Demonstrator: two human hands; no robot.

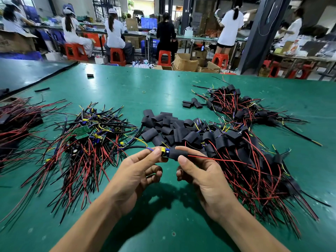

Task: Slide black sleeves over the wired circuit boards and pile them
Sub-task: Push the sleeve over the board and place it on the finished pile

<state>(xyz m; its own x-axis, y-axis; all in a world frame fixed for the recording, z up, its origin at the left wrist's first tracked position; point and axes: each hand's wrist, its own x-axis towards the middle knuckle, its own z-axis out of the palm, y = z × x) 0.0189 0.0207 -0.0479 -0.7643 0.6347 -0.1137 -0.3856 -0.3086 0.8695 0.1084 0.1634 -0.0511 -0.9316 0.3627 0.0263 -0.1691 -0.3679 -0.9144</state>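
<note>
My left hand [138, 166] pinches the circuit board [165, 152]. My right hand [198, 170] grips the black sleeve [178, 154] partly over it. Loose sleeves [167, 128] lie just beyond my fingers.

Left hand [138, 171] and right hand [201, 173] held close together, thumbs and forefingers pinching.

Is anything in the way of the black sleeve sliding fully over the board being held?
Yes. The left hand pinches the uncovered end of the board, by the yellow capacitor, right in the path of the sleeve that the right hand holds. Nothing else visible blocks it.
</note>
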